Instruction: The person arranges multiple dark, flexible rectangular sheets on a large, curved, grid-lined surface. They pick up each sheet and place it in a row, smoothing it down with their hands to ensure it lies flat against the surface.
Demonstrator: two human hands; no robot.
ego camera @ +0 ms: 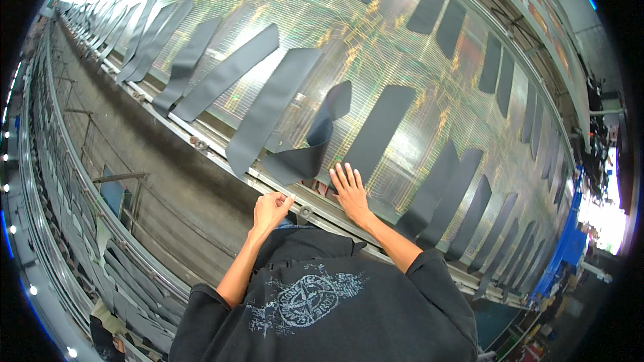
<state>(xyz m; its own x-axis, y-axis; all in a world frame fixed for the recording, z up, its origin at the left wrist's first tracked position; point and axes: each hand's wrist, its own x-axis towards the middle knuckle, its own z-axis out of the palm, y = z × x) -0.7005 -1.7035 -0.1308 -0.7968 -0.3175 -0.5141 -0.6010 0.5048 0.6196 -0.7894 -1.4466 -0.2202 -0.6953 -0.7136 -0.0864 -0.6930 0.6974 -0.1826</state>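
My right hand (350, 193) lies with fingers spread on the lower end of a flat dark grey fabric-like strip (385, 125) on a long, shiny table (402, 161) marked with lines. Near the table's metal edge rail (305, 211), my left hand (271, 209) is loosely curled, thumb and index finger close together; whether something small is between them I cannot tell. A twisted, curled strip (307, 158) rests between the two hands' far sides, its lower end near the rail. Left of it, another strip (274, 108) lies slantwise, one end over the edge.
Many similar dark strips (437, 191) line both long sides of the table. A metal rail with bolts (198, 143) runs along the near edge. Across a concrete aisle (166, 201) stands another long table with grey pieces (136, 281). Blue framework (566, 256) stands at the right end.
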